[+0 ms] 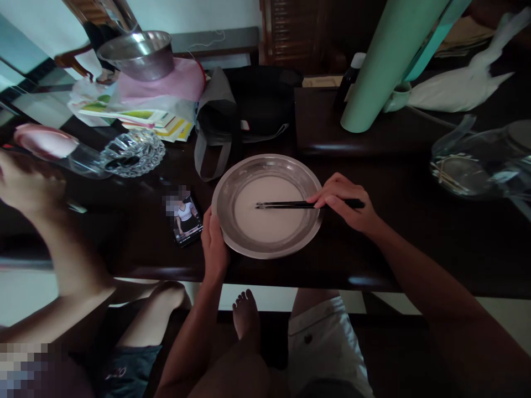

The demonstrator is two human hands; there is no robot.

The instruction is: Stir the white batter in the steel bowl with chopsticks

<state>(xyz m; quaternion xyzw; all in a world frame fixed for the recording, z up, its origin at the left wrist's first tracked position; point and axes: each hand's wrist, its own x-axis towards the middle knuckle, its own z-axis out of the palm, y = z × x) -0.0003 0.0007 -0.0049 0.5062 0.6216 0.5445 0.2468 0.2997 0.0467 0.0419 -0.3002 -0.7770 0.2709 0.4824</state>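
1. One stainless-steel basin (269,251), near the table's (406,243) front edge, is gripped by the left hand (214,249).
2. Two black chopsticks (286,205) are clasped in the right hand (348,204), tips at whitish liquid (269,226) inside.
3. Beyond, a gray-and-black bag (261,105) is seen.

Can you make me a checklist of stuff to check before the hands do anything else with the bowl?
1. Left hand touching the metal bowl: ok, at its edge.
2. Right hand gripping the black chopsticks: ok.
3. Chopstick tips dipped into the whitish contents: cannot tell how deep, if at all.
4. Whitish contents free of small lumps: cannot tell.
5. Phone out of the bowl: ok, lying on the table.
6. Other person's hand away from the bowl: ok, far left.
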